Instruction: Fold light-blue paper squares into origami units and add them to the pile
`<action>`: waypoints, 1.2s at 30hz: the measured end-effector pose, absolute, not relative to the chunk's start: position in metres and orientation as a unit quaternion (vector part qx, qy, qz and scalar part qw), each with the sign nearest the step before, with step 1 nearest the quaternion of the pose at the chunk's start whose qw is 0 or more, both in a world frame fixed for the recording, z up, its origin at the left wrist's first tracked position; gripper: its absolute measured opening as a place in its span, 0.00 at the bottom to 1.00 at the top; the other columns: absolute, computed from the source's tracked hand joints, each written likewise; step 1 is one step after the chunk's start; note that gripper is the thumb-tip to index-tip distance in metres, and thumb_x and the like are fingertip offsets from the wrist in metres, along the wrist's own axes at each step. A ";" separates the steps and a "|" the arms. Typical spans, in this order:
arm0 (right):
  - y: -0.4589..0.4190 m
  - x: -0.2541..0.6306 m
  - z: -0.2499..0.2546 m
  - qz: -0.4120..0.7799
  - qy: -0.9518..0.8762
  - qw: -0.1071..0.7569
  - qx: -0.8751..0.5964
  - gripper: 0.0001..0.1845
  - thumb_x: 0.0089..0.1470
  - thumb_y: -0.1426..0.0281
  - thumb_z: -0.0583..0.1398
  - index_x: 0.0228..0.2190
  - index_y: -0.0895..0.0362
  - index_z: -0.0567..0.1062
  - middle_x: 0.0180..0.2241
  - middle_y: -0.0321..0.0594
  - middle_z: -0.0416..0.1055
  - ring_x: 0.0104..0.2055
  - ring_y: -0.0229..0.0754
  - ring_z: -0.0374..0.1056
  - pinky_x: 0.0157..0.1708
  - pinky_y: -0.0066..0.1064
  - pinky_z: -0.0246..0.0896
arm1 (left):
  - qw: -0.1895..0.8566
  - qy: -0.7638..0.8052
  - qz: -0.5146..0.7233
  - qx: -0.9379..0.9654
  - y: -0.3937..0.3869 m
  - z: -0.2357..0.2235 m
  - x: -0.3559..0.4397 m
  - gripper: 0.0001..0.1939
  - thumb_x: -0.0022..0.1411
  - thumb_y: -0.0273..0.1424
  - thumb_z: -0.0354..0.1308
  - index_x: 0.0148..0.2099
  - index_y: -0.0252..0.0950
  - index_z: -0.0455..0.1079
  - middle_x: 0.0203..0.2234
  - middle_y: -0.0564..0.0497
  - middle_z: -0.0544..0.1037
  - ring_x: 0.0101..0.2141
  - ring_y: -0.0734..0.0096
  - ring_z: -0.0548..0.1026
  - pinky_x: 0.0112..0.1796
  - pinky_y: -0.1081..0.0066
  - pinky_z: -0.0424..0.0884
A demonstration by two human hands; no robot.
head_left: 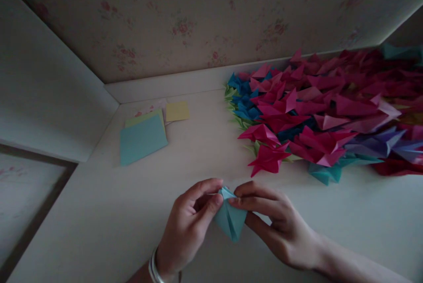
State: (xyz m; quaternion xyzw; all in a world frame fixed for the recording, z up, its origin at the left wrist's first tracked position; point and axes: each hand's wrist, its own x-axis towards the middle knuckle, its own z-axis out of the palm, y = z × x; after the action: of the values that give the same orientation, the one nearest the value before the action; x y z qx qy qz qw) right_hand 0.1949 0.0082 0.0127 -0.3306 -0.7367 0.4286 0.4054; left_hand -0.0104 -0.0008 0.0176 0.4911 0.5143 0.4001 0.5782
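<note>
A half-folded piece of light blue paper (230,219) sits just above the white table (99,212), near its front edge. My left hand (189,225) pinches its upper left part with thumb and fingers. From the other side, my right hand (276,223) pinches its upper right part. A silver bangle circles my left wrist.
A big heap of folded paper shapes (317,115), mostly pink with blue, green and purple, covers the table's right back. Flat sheets lie at the back left: a light blue stack (142,139) and a yellow sheet (177,111). Floral wallpaper rises behind.
</note>
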 end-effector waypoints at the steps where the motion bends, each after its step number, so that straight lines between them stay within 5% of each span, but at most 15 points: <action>1: 0.008 0.194 0.013 0.430 -0.742 0.401 -0.322 0.22 0.57 0.82 0.56 0.47 0.53 0.79 0.40 0.46 0.76 0.40 0.44 0.75 0.38 0.33 0.73 | 0.573 0.521 0.399 0.490 0.000 0.017 -0.011 0.13 0.63 0.33 0.64 0.50 0.41 0.77 0.37 0.49 0.84 0.36 0.68 0.81 0.36 0.75 0.78; 10: 0.004 0.191 0.012 0.492 -0.728 0.358 -0.316 0.21 0.59 0.79 0.60 0.52 0.53 0.76 0.40 0.45 0.78 0.36 0.41 0.75 0.34 0.30 0.73 | 0.546 0.554 0.399 0.485 0.001 0.015 -0.011 0.06 0.63 0.34 0.64 0.40 0.38 0.79 0.30 0.50 0.84 0.30 0.72 0.79 0.29 0.78 0.74; 16: 0.009 0.195 0.014 0.486 -0.685 0.400 -0.367 0.13 0.59 0.77 0.61 0.44 0.54 0.81 0.37 0.42 0.81 0.36 0.41 0.77 0.35 0.28 0.73 | 0.607 0.477 0.460 0.438 -0.003 0.022 -0.008 0.09 0.65 0.34 0.62 0.48 0.45 0.73 0.55 0.49 0.77 0.34 0.75 0.80 0.33 0.78 0.75; 19: 0.010 0.197 0.012 0.475 -0.657 0.440 -0.386 0.15 0.58 0.77 0.62 0.44 0.51 0.81 0.38 0.40 0.83 0.37 0.41 0.79 0.37 0.27 0.74 | 0.643 0.425 0.481 0.419 -0.006 0.022 -0.008 0.09 0.64 0.32 0.64 0.47 0.46 0.73 0.59 0.51 0.73 0.40 0.72 0.80 0.38 0.77 0.76; 22: 0.010 0.197 0.009 0.459 -0.646 0.465 -0.395 0.18 0.57 0.78 0.63 0.45 0.47 0.82 0.39 0.38 0.83 0.38 0.42 0.79 0.37 0.25 0.74 | 0.648 0.418 0.480 0.418 -0.007 0.018 -0.007 0.08 0.64 0.31 0.63 0.46 0.45 0.73 0.56 0.50 0.75 0.39 0.70 0.81 0.38 0.75 0.77; 27: 0.009 0.195 0.009 0.442 -0.644 0.481 -0.398 0.21 0.55 0.80 0.64 0.46 0.44 0.82 0.37 0.36 0.84 0.36 0.41 0.80 0.35 0.23 0.74 | 0.505 0.489 0.480 0.525 -0.006 0.013 -0.009 0.04 0.61 0.30 0.65 0.41 0.42 0.77 0.32 0.55 0.83 0.27 0.77 0.78 0.29 0.82 0.75; 36: 0.010 0.196 0.012 0.480 -0.664 0.441 -0.368 0.15 0.58 0.79 0.62 0.43 0.51 0.82 0.35 0.40 0.82 0.35 0.41 0.78 0.35 0.27 0.71 | 0.322 0.461 0.461 0.686 -0.002 0.013 -0.014 0.05 0.65 0.25 0.61 0.40 0.41 0.76 0.34 0.54 0.83 0.34 0.75 0.80 0.37 0.81 0.74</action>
State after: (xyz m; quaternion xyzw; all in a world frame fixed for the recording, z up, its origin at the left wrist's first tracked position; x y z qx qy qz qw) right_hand 0.1959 0.0097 0.0119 -0.3677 -0.6637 0.4797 0.4406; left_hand -0.0139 -0.0016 0.0125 0.6864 0.4608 0.4614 0.3219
